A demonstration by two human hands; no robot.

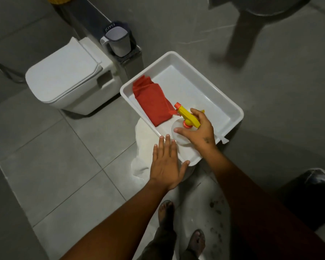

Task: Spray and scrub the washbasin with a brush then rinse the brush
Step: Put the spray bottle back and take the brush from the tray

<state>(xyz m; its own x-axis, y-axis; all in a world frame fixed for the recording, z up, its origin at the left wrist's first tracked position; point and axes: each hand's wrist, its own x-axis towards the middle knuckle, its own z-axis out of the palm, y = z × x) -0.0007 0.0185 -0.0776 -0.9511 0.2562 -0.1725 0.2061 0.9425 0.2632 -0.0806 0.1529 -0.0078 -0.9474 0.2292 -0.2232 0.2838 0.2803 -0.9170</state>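
Observation:
A white plastic tray (231, 106) rests on a white stand in front of me. Inside it stands a clear spray bottle (178, 135) with a yellow and orange trigger head (186, 114). My right hand (199, 131) is closed around the bottle's neck and trigger. Beside the bottle in the tray lies a folded red cloth (151, 99). My left hand (167, 164) lies flat with fingers spread on the tray's near corner and holds nothing. No brush and no washbasin are in view.
A white toilet (64, 76) with its lid down stands at the left. Behind the tray, a grey ledge carries a white and dark jug (118, 41). A black bin (311, 196) sits at the right. My bare feet (182, 226) stand on grey floor tiles.

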